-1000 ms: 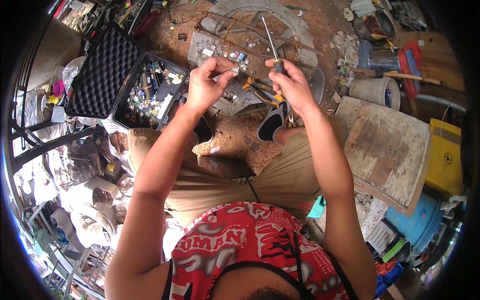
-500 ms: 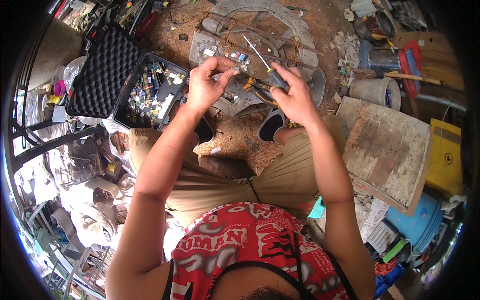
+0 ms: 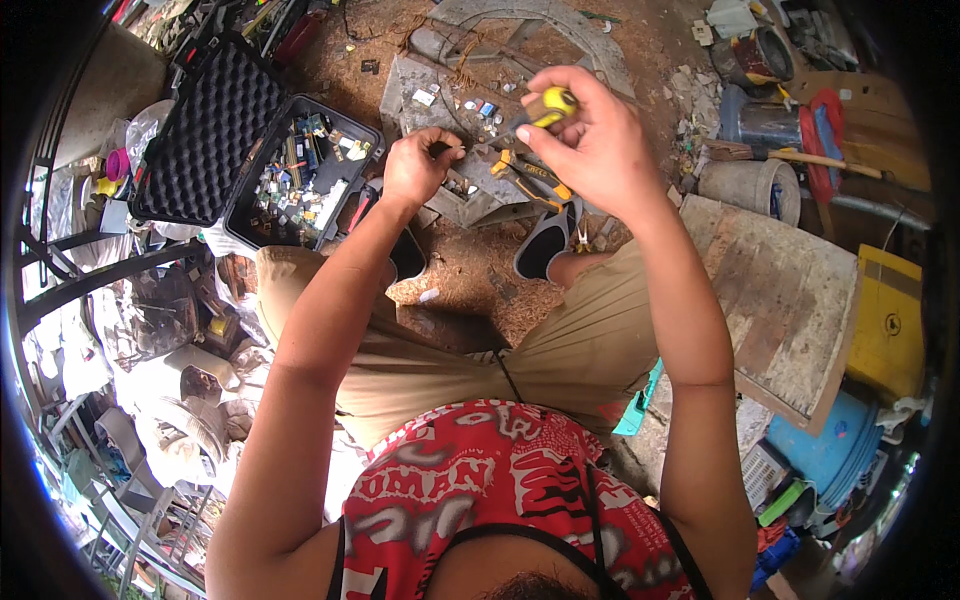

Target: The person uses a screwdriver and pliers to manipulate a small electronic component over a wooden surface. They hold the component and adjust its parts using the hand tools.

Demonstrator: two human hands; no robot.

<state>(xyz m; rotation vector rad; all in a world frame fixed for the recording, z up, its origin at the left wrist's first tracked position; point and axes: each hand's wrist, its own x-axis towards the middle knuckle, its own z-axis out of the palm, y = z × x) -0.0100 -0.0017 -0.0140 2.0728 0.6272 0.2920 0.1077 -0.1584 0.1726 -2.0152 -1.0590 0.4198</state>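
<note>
Right hand (image 3: 600,150) clamped on yellow-handled screwdriver (image 3: 548,108), left hand (image 3: 418,165) pinching small part, too tiny to identify. Could slip off and jab left fingers if tip misaligned

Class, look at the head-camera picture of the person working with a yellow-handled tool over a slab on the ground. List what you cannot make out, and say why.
1. The tool's tip: the right hand wraps the yellow-handled tool and hides its working end.
2. What the left hand pinches: its curled fingers cover it.
3. The small parts in the open black case: too small to tell apart.
4. The blue tub: cut off by the dark fisheye rim.
</note>
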